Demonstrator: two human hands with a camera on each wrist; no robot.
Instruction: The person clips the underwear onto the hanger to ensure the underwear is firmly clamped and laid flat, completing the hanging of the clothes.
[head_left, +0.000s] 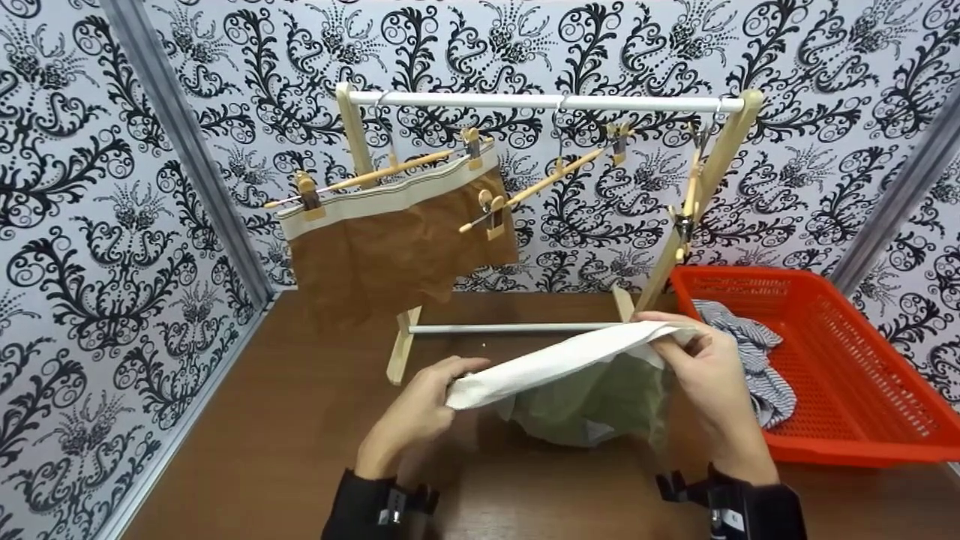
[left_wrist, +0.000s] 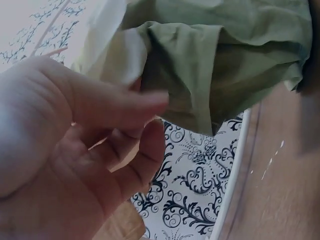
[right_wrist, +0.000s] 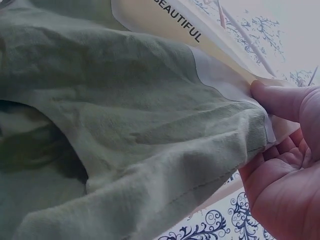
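Between both hands, green shorts point(head_left: 592, 401) are stretched by their white waistband point(head_left: 555, 366) above the table, the green cloth hanging below. My left hand point(head_left: 420, 409) pinches the waistband's left end, and my right hand point(head_left: 709, 367) grips its right end, higher up. In the right wrist view, the thumb presses on the band's edge, and the word BEAUTIFUL point(right_wrist: 177, 21) shows inside the band. The left wrist view shows the left thumb and curled fingers point(left_wrist: 145, 150) by the green leg opening; their contact with the cloth is partly hidden there.
A wooden rack with a white rail point(head_left: 555, 102) stands behind. Brown shorts point(head_left: 397, 240) hang clipped on its left hanger. A middle clip hanger point(head_left: 555, 176) and a right one point(head_left: 690, 195) hang beside. At right, a red basket point(head_left: 862, 450) holds striped cloth point(head_left: 754, 360).
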